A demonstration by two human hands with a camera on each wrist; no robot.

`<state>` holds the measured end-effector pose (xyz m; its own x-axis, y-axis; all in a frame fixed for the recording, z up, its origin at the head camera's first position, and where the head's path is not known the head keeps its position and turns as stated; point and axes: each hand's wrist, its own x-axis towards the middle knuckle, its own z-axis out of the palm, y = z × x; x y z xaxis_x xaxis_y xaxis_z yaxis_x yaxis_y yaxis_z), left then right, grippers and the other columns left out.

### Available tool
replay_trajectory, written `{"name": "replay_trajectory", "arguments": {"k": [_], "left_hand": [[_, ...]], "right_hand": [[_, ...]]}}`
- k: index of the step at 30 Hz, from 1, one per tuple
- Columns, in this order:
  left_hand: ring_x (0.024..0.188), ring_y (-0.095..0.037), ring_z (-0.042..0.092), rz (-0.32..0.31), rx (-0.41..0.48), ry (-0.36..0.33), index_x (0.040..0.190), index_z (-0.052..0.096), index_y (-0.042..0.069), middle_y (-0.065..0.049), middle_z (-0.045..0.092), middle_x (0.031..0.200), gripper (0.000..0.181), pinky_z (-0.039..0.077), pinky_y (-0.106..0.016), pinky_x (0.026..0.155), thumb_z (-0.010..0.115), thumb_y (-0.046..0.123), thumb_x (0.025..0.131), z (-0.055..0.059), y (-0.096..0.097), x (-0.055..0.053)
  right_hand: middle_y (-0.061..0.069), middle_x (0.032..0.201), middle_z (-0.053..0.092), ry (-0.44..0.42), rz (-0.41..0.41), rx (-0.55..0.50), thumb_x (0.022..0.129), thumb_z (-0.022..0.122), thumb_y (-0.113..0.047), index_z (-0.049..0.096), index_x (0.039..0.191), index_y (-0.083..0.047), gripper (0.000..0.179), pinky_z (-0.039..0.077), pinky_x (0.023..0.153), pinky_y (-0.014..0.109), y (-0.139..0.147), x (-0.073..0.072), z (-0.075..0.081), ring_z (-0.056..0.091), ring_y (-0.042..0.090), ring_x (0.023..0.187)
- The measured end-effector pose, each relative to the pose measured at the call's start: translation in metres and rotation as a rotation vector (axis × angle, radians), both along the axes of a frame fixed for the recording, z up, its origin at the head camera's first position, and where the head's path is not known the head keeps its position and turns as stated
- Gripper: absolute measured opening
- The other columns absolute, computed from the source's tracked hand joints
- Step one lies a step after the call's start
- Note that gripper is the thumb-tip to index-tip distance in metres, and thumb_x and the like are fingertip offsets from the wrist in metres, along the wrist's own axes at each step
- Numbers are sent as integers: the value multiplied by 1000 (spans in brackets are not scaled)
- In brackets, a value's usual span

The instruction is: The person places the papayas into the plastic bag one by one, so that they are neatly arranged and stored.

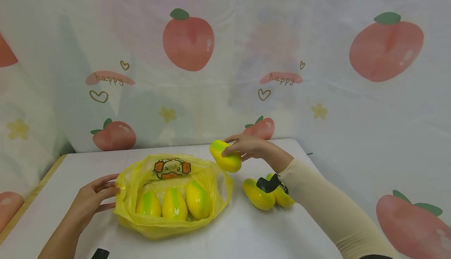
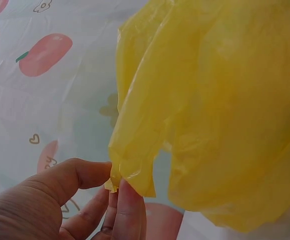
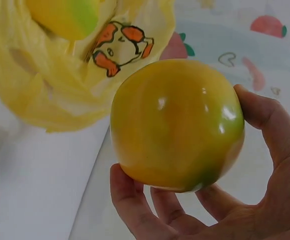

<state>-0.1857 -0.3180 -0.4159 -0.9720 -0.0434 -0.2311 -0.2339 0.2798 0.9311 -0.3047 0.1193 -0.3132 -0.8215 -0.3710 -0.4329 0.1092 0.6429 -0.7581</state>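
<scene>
A yellow plastic bag (image 1: pixel 151 227) with a cartoon duck print lies on the table, its mouth facing me. Inside it, side by side, sit a left mango (image 1: pixel 149 203), a middle mango (image 1: pixel 174 205) and a right mango (image 1: pixel 198 200), all yellow with a green band. My left hand (image 1: pixel 92 196) pinches the bag's left edge between thumb and fingers, seen closely in the left wrist view. Above the bag's right handle, my right hand (image 1: pixel 246 147) holds another mango (image 3: pixel 177 125), thumb on one side and fingers on the other.
Two more mangoes lie to the right of the bag; the nearer mango (image 1: pixel 260 196) shows well, while the sleeve and a black strap (image 1: pixel 267 184) partly cover the farther mango (image 1: pixel 283 199). A fruit-print curtain (image 1: pixel 225 94) hangs behind the white table (image 1: pixel 218 247).
</scene>
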Motion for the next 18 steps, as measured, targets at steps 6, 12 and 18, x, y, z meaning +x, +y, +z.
{"name": "replay_trajectory", "arguments": {"k": [6, 12, 18], "left_hand": [[90, 3, 61, 4, -19, -9, 151, 34, 5, 3, 60, 119, 75, 60, -33, 82, 69, 35, 92, 1, 2, 0], [91, 3, 61, 3, -18, 3, 151, 35, 5, 3, 60, 119, 74, 60, -32, 81, 69, 35, 92, 0, 2, -1], [90, 2, 62, 3, -2, 14, 150, 36, 4, 9, 60, 111, 73, 60, -32, 81, 69, 34, 92, 1, 2, -1]], "right_hand": [[12, 133, 55, 0, 25, -13, 84, 76, -27, 51, 142, -14, 65, 54, 97, 47, -33, 0, 1, 57, 33, 116], [11, 138, 52, -8, 22, -12, 82, 79, -28, 52, 141, -16, 67, 52, 99, 48, -60, 1, -2, 55, 33, 122], [12, 145, 47, -16, 35, -27, 82, 80, -26, 51, 143, -15, 68, 48, 104, 51, -85, 4, -7, 49, 35, 130]]}}
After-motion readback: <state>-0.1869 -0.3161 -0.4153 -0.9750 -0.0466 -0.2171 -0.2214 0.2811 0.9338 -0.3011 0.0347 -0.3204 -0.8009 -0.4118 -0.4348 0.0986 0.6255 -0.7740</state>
